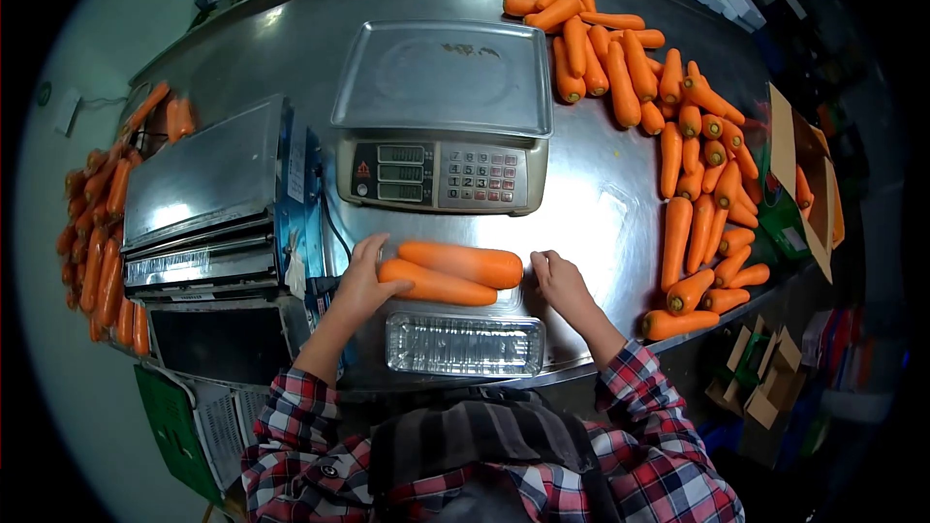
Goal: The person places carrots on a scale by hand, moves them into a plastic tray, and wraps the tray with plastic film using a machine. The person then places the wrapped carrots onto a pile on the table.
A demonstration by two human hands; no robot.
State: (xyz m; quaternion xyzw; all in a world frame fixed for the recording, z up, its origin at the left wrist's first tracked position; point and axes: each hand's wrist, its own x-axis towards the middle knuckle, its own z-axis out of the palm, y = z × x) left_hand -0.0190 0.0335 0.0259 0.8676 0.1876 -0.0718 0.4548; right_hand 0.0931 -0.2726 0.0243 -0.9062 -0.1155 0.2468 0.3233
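Note:
Two carrots lie side by side in front of the scale, an upper carrot (pixel 465 262) slightly blurred and a lower carrot (pixel 441 284). Under them shows the edge of a clear plastic tray (pixel 511 298). My left hand (pixel 360 281) is at their left ends, fingers apart, with the thumb against the lower carrot. My right hand (pixel 565 288) is just past their right ends, its fingers curled together; what they pinch, if anything, is hidden. Nearer me sits another clear tray (pixel 465 345) with nothing in it.
A digital scale (pixel 443 174) with a bare metal pan (pixel 441 77) stands ahead. Loose carrots (pixel 630 68) spread along the right side of the metal table (pixel 291 48). At left, a wrapping machine (pixel 203 184) stands before packed carrots (pixel 97 232). A cardboard box (pixel 799 174) is at far right.

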